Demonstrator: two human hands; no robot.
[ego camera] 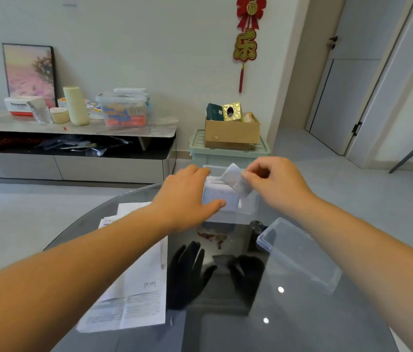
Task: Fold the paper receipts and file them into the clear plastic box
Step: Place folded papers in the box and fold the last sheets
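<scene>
At the table's (301,313) far edge, left hand (187,196) clasps the box (247,208), seemingly steadying it, while right hand (274,181) pinches 1 receipt (235,180) above.

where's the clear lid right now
In the head view the clear lid lies on the glass table at lower right, nearer the person than the clear plastic box, beside the forearm of the right hand, which pinches a folded receipt.
</scene>
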